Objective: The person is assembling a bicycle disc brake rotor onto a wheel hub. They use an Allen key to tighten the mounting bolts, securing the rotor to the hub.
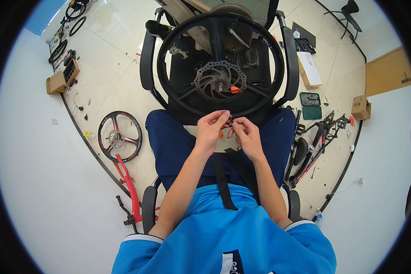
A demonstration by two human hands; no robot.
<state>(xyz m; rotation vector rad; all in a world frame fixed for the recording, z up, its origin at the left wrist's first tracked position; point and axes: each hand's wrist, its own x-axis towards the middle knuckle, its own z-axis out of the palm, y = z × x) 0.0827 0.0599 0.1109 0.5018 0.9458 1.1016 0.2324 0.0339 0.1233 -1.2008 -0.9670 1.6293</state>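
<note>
My left hand [211,131] and my right hand [245,135] meet above my lap, fingertips pinched together on a small dark part [231,121] too small to name. Just beyond them, a black spoked wheel [278,59] rests on the black seat of an office chair [289,59] facing me. A vented metal brake disc [203,82] sits at the wheel's hub, with the axle end [220,86] pointing up. Something orange [234,89] shows through the disc. A second orange bit [221,134] shows beside my left fingers.
On the floor at left lie another wheel [133,122] with a disc and a red fork with handlebar [130,187]. To the right are a bicycle frame [322,141], a green tool case [312,113] and a white-topped box [309,68]. Cardboard boxes [361,108] [56,82] stand along both walls.
</note>
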